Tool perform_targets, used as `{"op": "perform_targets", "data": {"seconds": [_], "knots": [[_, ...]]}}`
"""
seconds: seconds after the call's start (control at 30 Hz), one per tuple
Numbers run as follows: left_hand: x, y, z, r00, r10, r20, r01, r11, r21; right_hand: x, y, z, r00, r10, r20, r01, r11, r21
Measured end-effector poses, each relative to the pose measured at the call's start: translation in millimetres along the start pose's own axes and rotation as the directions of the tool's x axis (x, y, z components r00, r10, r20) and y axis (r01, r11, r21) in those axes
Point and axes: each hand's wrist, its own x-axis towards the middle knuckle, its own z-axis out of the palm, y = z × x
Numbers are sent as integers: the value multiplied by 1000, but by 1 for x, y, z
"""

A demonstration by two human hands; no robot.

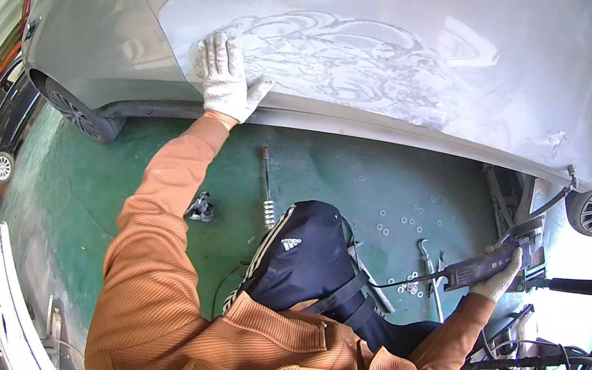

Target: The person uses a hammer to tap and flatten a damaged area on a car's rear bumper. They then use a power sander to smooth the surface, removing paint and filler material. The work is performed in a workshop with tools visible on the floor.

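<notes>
My left hand (228, 85), in a white knit glove, lies flat with spread fingers on the silver car's lower door panel. Its fingertips are at the left end of a sanded patch (339, 56) with pale, dusty swirl marks. Off to the right, low beside the car, my gloved right hand (502, 273) is closed around the dark body of a corded power tool (469, 273), which looks like an angle grinder. The tool's far end overlaps dark metal equipment, so its disc cannot be made out. A cord runs from its near end toward my legs.
On the green floor lie a slide hammer-like rod (267, 184), a small metal piece (201, 207), long steel tools (432, 280) and scattered washers (414, 223). A metal frame (503, 198) stands by the sill. Cables and equipment (515, 367) crowd the lower right. A black car (4, 119) is at left.
</notes>
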Motion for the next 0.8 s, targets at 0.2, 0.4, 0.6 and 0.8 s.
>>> {"op": "perform_targets", "data": {"seconds": [0.2,0.4,0.6,0.8], "knots": [[28,90,-7,973,-93,209,69,990,120,-2,3,4,999,-9,-45,10,1000,22],[69,200,5,967,182,177,-185,983,3,-6,3,13,999,33,23,-35,998,56],[105,264,-8,923,336,189,-338,941,-23,-6,0,4,1000,24,-16,-22,995,95],[85,197,5,907,344,244,-354,935,-5,-6,-6,-5,1000,-1,-3,2,996,86]]}}
